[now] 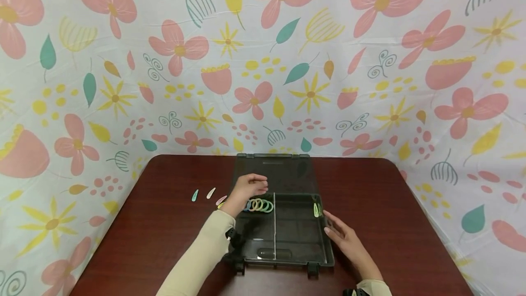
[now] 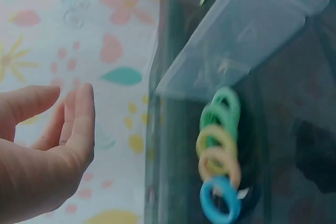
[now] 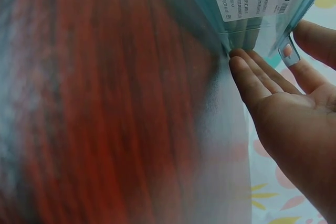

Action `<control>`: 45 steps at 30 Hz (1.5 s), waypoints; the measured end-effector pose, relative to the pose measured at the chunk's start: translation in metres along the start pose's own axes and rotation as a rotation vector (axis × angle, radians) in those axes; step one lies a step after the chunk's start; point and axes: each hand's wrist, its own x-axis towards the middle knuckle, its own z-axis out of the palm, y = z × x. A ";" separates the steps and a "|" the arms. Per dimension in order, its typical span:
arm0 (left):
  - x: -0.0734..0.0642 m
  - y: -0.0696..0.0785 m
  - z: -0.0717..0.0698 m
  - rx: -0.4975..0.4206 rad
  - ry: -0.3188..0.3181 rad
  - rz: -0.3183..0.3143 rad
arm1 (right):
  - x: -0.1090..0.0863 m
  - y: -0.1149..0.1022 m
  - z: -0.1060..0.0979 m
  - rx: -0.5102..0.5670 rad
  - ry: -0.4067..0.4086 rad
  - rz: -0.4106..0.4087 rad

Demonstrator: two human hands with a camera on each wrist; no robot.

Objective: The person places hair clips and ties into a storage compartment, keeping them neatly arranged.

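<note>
Left of the dark case (image 1: 287, 261) on the tabletop (image 1: 361, 195), a teal clip (image 1: 195, 195), a cream clip (image 1: 211, 192) and a pink clip (image 1: 221, 200) are lying. Part of the left compartment is being covered by a pale sleeve (image 1: 197, 245). The lid (image 1: 273, 175) is lying folded back, away from the person. Left of the partition (image 1: 274, 227), rings (image 2: 218, 153) are being ranged left to right near the back wall; at the far right, a yellow-green clip (image 1: 316, 209) is lying inside, its long axis running front to back. Nothing is being held by the left hand (image 1: 249, 187), its grip released above the rings; the case's right wall is being touched by the right hand (image 1: 347, 241), its grip unclenched.
</note>
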 end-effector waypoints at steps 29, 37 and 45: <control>-0.017 -0.062 -0.119 0.116 0.254 -0.081 | 0.000 -0.001 -0.001 0.021 -0.021 0.015; -0.017 -0.077 -0.125 0.251 0.228 -0.112 | 0.001 -0.001 -0.002 0.022 -0.020 0.005; -0.015 -0.087 -0.128 0.302 0.245 -0.090 | 0.001 -0.002 -0.001 0.028 -0.028 0.021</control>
